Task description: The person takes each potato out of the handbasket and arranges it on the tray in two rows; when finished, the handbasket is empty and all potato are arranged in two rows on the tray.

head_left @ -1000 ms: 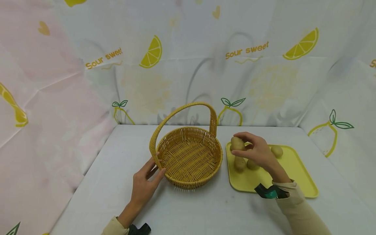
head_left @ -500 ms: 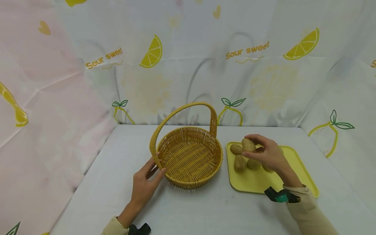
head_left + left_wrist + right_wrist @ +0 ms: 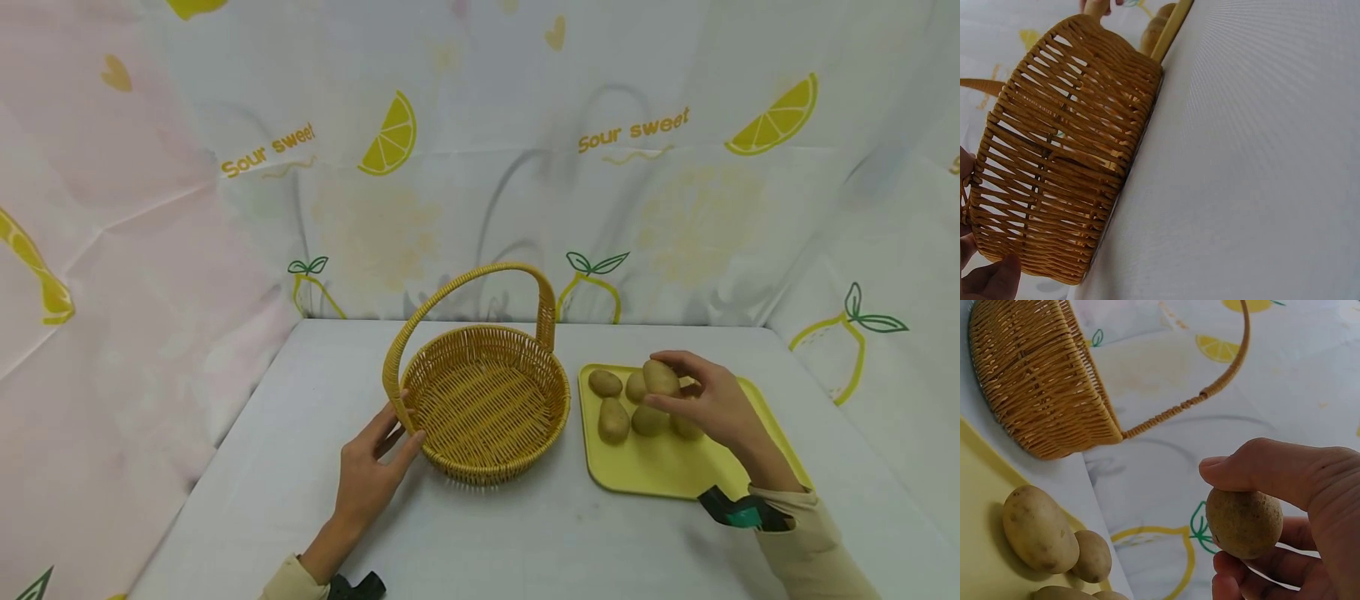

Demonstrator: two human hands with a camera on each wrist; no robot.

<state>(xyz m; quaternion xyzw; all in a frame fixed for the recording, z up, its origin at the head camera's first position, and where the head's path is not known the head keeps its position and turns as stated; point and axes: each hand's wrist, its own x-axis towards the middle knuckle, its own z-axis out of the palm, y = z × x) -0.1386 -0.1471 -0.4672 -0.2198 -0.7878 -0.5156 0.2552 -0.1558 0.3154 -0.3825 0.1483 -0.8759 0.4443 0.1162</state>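
A round wicker basket [image 3: 487,412] with a tall arched handle stands mid-table in the head view. At its left side my left hand [image 3: 369,473] grips the rim by the foot of the handle, thumb in front and fingers behind. My right hand [image 3: 716,406] pinches a potato [image 3: 661,377] between thumb and fingers, over the yellow tray [image 3: 637,473]. In the right wrist view this potato [image 3: 1244,524] shows raised, with the thumb on top and fingers underneath. Several more potatoes [image 3: 614,420] lie on the tray; the right hand partly covers some.
A white cloth covers the table [image 3: 480,542]. The tray sits just right of the basket, with a narrow gap between them. Behind the table hangs a lemon-printed curtain [image 3: 465,208], which also runs down both sides.
My right hand has moved to the right across the tray with the potato, away from the basket, uncovering potatoes at the tray's left. My left hand and the basket stay in place.
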